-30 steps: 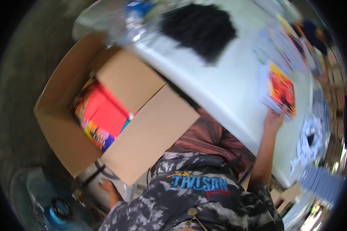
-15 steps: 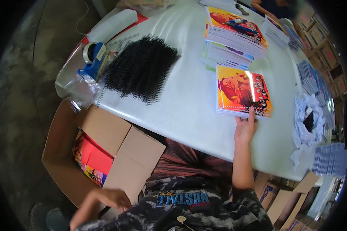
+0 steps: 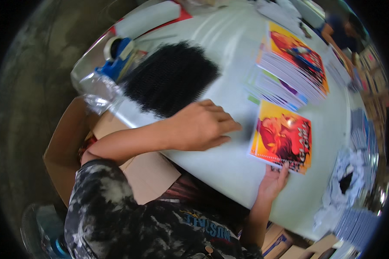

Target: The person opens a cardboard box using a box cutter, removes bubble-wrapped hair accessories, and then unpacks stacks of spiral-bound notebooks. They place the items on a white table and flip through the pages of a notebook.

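My right hand (image 3: 273, 181) grips the near edge of a small stack of notebooks (image 3: 281, 137), thumb on top and fingers underneath. Their glossy yellow-and-red cover has a row of holes along the near edge. My left hand (image 3: 205, 126) reaches across above the table, empty, fingers loosely stretched toward the notebooks but apart from them. Beyond it lies a heap of black spiral binding coils (image 3: 170, 80). A taller pile of similar notebooks (image 3: 289, 82) stands behind the held ones, with a blue tool (image 3: 304, 58) on top that I cannot make out.
A blue tape dispenser (image 3: 115, 60) and clear plastic (image 3: 97, 88) lie at the table's left end. Below stands an open cardboard box (image 3: 65, 151). Crumpled white wrapping (image 3: 339, 181) and stacked books (image 3: 358, 226) are at the right. A co-worker (image 3: 341, 34) sits far right.
My left hand has come up from beside the cardboard box to above the table. My right hand keeps hold of the notebooks. The view has shifted, so the table sits differently.
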{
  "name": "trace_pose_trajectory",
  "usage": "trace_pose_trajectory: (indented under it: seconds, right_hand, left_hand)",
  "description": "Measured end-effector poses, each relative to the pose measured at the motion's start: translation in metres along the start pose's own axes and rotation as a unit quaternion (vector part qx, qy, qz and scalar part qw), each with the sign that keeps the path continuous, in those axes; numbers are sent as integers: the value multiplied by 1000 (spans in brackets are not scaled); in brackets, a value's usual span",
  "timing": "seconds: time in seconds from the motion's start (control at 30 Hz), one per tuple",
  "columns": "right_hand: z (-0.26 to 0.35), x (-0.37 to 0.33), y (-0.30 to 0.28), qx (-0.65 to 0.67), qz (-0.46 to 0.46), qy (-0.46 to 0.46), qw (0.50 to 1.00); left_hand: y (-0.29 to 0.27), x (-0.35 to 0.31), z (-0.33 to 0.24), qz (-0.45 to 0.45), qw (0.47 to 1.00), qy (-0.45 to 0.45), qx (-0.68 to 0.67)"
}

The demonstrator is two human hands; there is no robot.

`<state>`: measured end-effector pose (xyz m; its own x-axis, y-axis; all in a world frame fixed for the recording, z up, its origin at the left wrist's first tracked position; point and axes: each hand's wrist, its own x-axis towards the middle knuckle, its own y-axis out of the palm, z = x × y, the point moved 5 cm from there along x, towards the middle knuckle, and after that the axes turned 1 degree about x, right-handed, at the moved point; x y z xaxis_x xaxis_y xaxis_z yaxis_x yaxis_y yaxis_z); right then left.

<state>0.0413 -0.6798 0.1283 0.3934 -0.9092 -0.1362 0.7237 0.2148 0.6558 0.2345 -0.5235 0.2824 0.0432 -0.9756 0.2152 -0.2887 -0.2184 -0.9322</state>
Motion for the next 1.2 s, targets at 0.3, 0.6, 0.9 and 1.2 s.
trace_pose_trajectory:
  seconds: [0.3, 0.6, 0.9, 1.2]
  right_hand:
    - [8, -5, 9, -36, 45, 24, 998]
    - [10, -5, 18, -19, 63, 52, 996]
    - [10, -7, 16, -15, 53, 32, 998]
    - [0, -3, 14, -13, 55, 43, 997]
  left_hand:
    - [-89, -252, 39, -287, 770, -411, 394]
    - [-200, -679, -2, -185, 417, -838, 301]
    - [-189, -616, 74, -46, 438, -837, 325]
    - [-208, -680, 82, -28, 471, -845, 250]
